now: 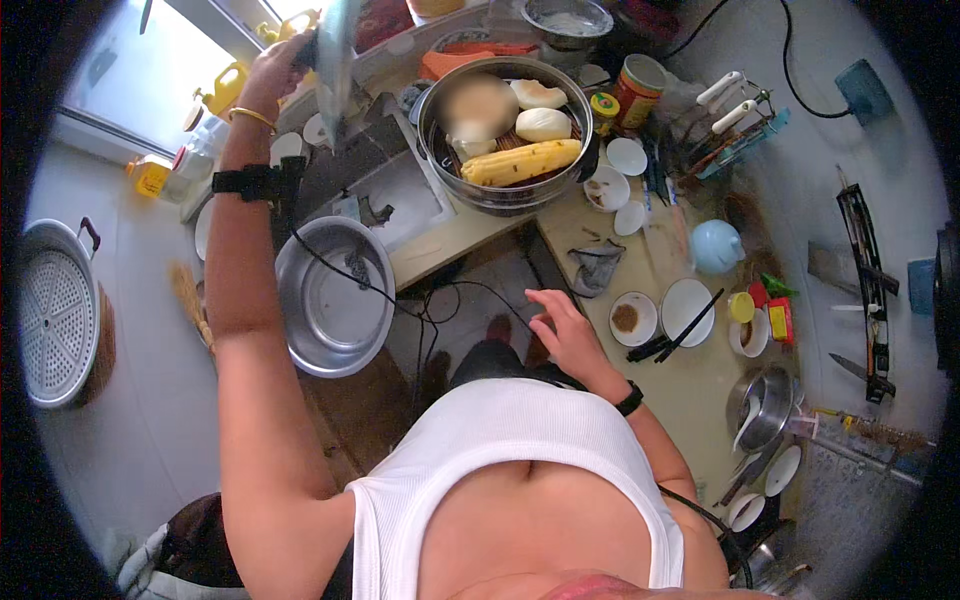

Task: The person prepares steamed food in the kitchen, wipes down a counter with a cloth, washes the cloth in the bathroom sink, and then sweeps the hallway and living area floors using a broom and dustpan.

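My left hand (278,78) is raised at the upper left, closed round the dark knob of a glass pot lid (340,75), which is tilted up almost edge-on. To the right of the lid stands an uncovered metal steamer pot (428,165). Inside it lie a yellow corn cob (520,163), a white steamed bun (543,125) and another pale bun (540,95). A round pale-brown item there is too blurred to name. My right hand (565,335) hangs in front of my body, fingers apart and holding nothing, left of the worktop with the bowls.
A wide metal basin (300,255) sits left of the worktop corner. Bowls, such as one with brown powder (625,318), stand at right with black chopsticks (690,325). A knife rack (865,270) hangs on the right wall. A black cable (345,275) trails from my left wrist.
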`<state>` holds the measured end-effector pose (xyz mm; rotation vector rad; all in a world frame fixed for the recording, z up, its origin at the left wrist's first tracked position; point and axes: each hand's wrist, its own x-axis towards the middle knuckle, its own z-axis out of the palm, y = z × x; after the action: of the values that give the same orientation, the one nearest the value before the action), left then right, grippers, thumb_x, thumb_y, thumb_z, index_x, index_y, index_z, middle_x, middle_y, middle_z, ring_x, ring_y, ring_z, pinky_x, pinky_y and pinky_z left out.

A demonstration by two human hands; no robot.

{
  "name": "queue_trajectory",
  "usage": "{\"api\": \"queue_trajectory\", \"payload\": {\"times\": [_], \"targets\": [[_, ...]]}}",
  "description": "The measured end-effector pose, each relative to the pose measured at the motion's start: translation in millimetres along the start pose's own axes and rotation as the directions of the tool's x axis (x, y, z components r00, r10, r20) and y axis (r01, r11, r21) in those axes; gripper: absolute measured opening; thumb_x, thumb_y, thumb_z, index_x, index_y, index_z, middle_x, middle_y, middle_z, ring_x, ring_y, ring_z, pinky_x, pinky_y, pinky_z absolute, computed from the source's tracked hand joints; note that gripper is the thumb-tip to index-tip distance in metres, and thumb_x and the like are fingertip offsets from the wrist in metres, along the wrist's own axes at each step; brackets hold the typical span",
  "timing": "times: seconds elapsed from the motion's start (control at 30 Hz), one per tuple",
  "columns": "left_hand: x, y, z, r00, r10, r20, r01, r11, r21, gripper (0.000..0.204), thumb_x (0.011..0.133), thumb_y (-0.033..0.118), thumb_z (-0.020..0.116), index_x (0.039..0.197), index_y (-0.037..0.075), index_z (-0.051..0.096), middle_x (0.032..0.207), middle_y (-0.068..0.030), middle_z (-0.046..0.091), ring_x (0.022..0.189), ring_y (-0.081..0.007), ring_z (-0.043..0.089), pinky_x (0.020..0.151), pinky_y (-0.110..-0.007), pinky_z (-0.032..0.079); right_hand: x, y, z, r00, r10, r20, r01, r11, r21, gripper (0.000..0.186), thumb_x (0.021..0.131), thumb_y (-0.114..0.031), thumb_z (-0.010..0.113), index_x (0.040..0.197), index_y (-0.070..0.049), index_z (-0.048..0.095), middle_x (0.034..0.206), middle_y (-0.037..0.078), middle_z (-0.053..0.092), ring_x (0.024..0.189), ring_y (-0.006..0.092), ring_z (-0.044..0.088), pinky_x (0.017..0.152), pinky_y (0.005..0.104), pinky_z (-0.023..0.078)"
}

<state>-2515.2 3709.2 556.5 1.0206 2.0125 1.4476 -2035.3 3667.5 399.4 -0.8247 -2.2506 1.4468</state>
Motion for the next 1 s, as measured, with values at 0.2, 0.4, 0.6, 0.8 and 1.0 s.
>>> {"api": "queue_trajectory", "payload": {"times": [0.2,0.4,0.6,0.8,1.0], "targets": [[-28.3,6.3,80.2,0.982,0.188,-0.011,-0.148,0.807,0.571,0.059,0.068,0.053,0.058,0.087,-0.003,0.059,0.071,-0.0137,0.06,0.068,-0.0193,0.059,0.06,-0.029,0.045,-3.7,2.3,1.1,1.0,-0.009,0.004,0.009,1.0,-0.015,0.036,0.076,-0.006,0.052,0.111,-0.006,0.045,0.104,0.015,0.047,0.085,0.0292,0.053,0.074,0.0339,0.044],[-45.0,13.0,164.6,0.968,0.216,0.128,-0.235,0.603,0.762,0.058,0.066,0.053,0.057,0.089,0.0,0.058,0.087,-0.0204,0.059,0.084,-0.032,0.057,0.074,-0.037,0.044,-10.8,8.8,3.3,1.0,0.0,0.001,0.0,0.999,-0.039,0.036,0.077,-0.009,0.051,0.112,-0.007,0.043,0.105,0.017,0.046,0.095,0.0332,0.048,0.08,0.0368,0.042],[-46.5,1.0,217.9,0.923,0.232,0.306,-0.383,0.489,0.784,0.051,0.066,0.047,0.059,0.087,0.001,0.054,0.085,-0.0212,0.059,0.083,-0.0335,0.057,0.07,-0.039,0.044,-19.1,15.0,2.5,0.996,-0.05,-0.068,0.042,0.993,-0.111,0.035,0.079,-0.004,0.05,0.113,-0.007,0.044,0.105,0.01,0.045,0.076,0.0193,0.056,0.067,0.028,0.045],[-35.2,-11.9,240.9,0.925,0.157,0.346,-0.38,0.423,0.823,0.049,0.068,0.044,0.057,0.093,0.001,0.051,0.09,-0.019,0.059,0.088,-0.0309,0.056,0.074,-0.038,0.044,-32.1,25.3,-1.8,0.99,0.008,-0.141,-0.023,0.994,-0.106,0.034,0.079,-0.004,0.049,0.113,-0.007,0.044,0.105,0.01,0.045,0.076,0.0182,0.056,0.067,0.0277,0.045],[-35.6,-8.5,245.5,0.919,0.117,0.377,-0.39,0.411,0.824,0.049,0.07,0.044,0.055,0.094,0.002,0.05,0.091,-0.0176,0.059,0.088,-0.0306,0.056,0.075,-0.038,0.044,-40.9,20.4,-1.8,0.98,0.036,-0.196,-0.057,0.993,-0.1,0.035,0.079,-0.005,0.05,0.113,-0.006,0.044,0.106,0.011,0.045,0.075,0.0182,0.056,0.067,0.0282,0.045]]}}
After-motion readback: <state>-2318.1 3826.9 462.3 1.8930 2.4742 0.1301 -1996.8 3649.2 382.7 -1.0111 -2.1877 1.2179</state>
